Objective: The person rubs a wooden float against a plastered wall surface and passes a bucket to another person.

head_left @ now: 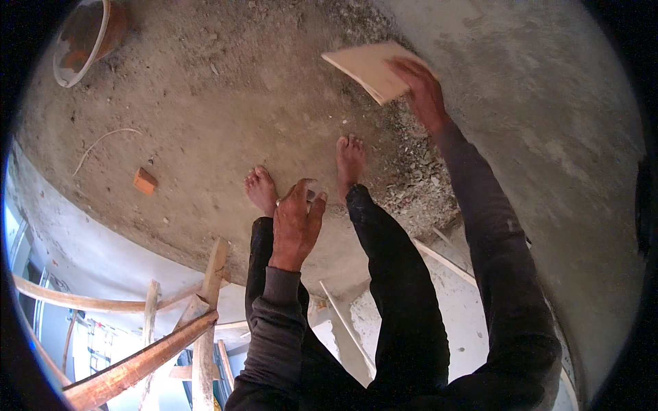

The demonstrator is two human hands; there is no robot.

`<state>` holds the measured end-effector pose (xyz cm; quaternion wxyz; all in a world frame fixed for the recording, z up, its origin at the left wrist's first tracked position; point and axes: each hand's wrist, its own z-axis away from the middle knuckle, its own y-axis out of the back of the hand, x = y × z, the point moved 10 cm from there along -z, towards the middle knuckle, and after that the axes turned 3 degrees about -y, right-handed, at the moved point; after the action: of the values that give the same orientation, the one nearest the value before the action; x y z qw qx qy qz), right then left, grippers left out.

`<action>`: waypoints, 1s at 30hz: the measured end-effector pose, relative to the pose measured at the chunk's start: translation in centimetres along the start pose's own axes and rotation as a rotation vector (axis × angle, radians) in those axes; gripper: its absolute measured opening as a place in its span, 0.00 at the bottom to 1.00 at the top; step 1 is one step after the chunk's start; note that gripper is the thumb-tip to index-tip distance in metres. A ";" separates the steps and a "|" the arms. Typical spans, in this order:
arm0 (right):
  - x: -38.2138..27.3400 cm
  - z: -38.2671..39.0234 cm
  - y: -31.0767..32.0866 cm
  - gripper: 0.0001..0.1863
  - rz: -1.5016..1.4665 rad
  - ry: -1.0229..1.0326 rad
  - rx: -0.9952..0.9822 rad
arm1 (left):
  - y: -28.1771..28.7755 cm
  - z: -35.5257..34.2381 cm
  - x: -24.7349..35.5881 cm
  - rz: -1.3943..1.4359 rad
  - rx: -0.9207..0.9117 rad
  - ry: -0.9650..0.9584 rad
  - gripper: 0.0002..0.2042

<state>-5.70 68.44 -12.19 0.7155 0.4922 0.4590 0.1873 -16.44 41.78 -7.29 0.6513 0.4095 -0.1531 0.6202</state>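
A bucket (101,38) sits well off beyond the left grip, to its upper left; a pale curved strand (103,142) and an orange brick piece (144,181) lie nearer it on the floor (199,130). Wooden poles (203,342) stand below left of it. The left grip (300,216) is curled around a small pale object (312,194), mostly hidden, its kind unclear. Rubble (418,181) lies below the right grip (417,85), which is closed on the near right edge of a thin pale board (370,67), extending leftward from it.
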 end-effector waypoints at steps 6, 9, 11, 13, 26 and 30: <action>4.8 0.2 -1.5 0.28 0.098 -0.131 0.014 | 0.2 -0.6 0.1 0.046 0.023 0.027 0.13; 12.4 7.6 -5.1 0.27 -1.215 -0.940 0.118 | 1.5 -0.7 1.4 -0.036 0.050 -0.046 0.13; 11.5 8.3 -2.9 0.25 -0.595 -0.573 -0.024 | 0.9 -0.7 1.2 0.003 0.048 -0.049 0.13; 9.0 7.0 -2.0 0.24 -0.183 -0.352 -0.096 | 1.2 -0.6 1.7 -0.066 0.060 -0.100 0.13; 9.6 7.1 -2.7 0.25 -0.036 -0.579 -0.283 | 1.8 0.0 1.1 -0.009 0.101 -0.058 0.12; 11.4 14.1 -1.9 0.21 0.304 -0.407 -0.465 | 2.4 -0.4 0.9 0.009 0.146 -0.079 0.12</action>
<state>11.64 68.26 -17.86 0.8493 0.4061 0.1732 0.2895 -18.63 42.47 -6.12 0.6105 0.4793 -0.1347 0.6160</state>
